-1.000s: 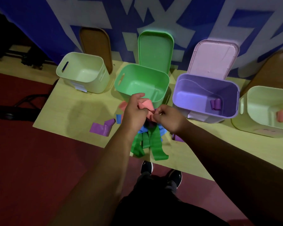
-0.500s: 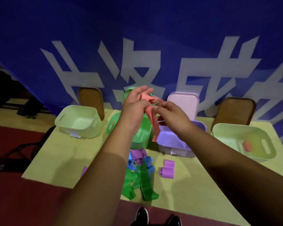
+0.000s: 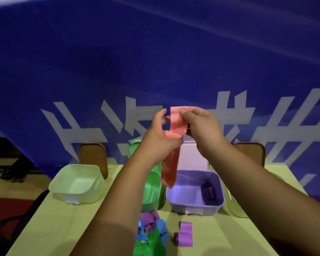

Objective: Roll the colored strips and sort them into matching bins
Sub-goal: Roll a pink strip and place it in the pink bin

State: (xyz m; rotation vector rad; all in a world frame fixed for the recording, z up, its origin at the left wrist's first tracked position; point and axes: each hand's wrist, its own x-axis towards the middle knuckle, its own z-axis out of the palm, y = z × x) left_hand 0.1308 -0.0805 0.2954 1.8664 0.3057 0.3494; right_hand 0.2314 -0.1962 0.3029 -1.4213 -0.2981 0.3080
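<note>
A pink strip (image 3: pixel 176 124) is raised high above the table between both hands. My right hand (image 3: pixel 201 126) pinches its upper end, and my left hand (image 3: pixel 160 137) grips it a little lower, where it folds. The strip's long tail (image 3: pixel 169 171) hangs down in front of the green bin (image 3: pixel 152 191) and the purple bin (image 3: pixel 196 205), which holds a purple roll (image 3: pixel 209 191). A pile of purple, blue and green strips (image 3: pixel 150 231) lies on the table below, with a loose purple strip (image 3: pixel 185 233) beside it.
A pale yellow-green bin (image 3: pixel 78 183) stands at the left of the yellow table (image 3: pixel 54 228). Another pale bin (image 3: pixel 235 207) at the right is mostly hidden by my right arm. Brown chair backs and a blue banner stand behind the table.
Both hands have lifted the pink strip from just above the pile to well above the bins, and it has unfolded so that its tail hangs down. The camera tilted upward.
</note>
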